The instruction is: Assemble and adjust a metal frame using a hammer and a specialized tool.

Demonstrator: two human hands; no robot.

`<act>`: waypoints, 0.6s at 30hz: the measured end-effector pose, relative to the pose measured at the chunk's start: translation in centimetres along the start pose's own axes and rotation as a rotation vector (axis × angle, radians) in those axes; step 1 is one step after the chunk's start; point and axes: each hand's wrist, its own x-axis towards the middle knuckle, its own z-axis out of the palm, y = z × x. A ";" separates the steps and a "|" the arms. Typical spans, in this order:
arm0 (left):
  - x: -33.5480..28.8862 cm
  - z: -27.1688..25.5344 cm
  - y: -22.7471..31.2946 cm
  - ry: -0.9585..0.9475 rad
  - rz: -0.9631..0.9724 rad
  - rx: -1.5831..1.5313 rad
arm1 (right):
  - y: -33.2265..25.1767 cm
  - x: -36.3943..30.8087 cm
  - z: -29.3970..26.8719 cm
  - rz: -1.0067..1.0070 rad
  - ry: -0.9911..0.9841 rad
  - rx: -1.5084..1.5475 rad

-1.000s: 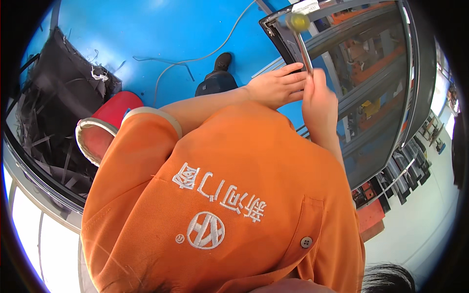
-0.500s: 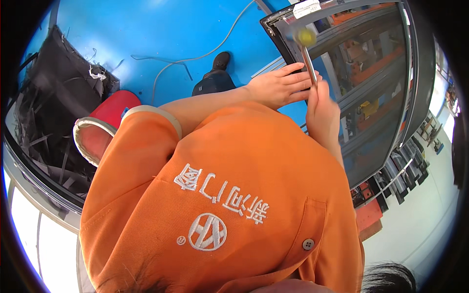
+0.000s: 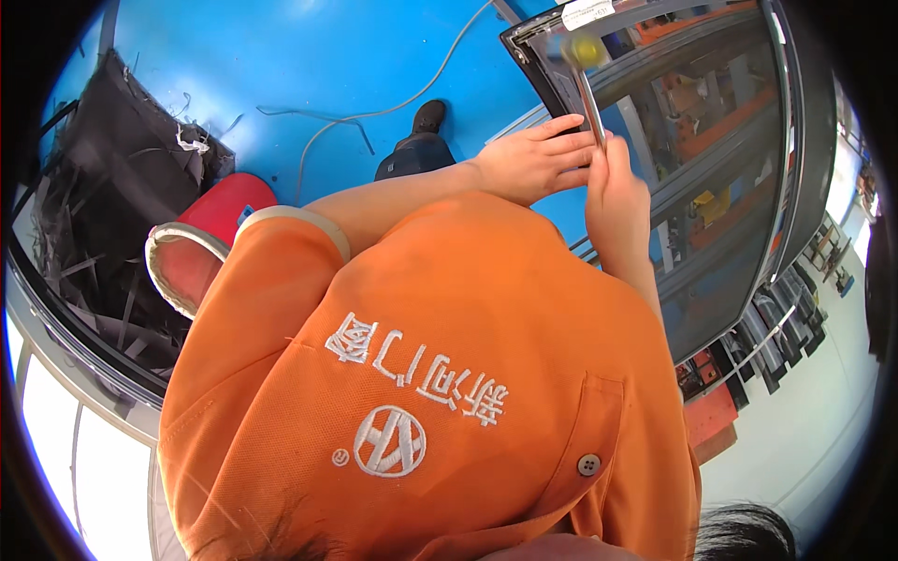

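Observation:
My right hand [image 3: 619,194] is closed around the metal handle of a mallet [image 3: 589,93]. Its round head, yellow-green on one side and blurred, is over the near corner of a dark-framed glass panel [image 3: 711,168]. Beside it, my left hand [image 3: 531,161] lies with fingers stretched out toward the panel's black edge, close to the mallet handle. Whether those fingertips press on the frame cannot be made out. A white label [image 3: 587,13] is stuck at the panel's far edge.
On the left stands a black bin [image 3: 70,327] holding dark scraps and strips. Next to it is a red rounded thing [image 3: 224,206] with a cream rim. A grey cable [image 3: 393,107] curves over the blue floor [image 3: 281,56]. Dark profiles [image 3: 772,327] lie at the right.
The mallet head has shifted slightly upward, and the right hand with it a little. My left hand stays almost in place.

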 end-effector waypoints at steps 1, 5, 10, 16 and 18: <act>0.1 0.1 0.1 0.043 -0.002 -0.010 | 1.0 -1.1 0.4 0.005 0.000 0.009; 0.3 0.0 0.5 0.083 -0.003 -0.034 | 1.3 -1.4 0.3 0.019 0.001 0.018; 0.0 -0.2 0.1 -0.022 -0.001 -0.016 | 0.1 -0.1 0.2 0.005 0.004 0.012; 0.1 0.2 0.7 0.047 0.004 -0.022 | 0.6 -0.5 0.1 0.029 -0.008 -0.013; 0.1 0.0 0.3 -0.017 0.013 0.043 | -0.4 0.9 -0.1 -0.002 0.017 -0.020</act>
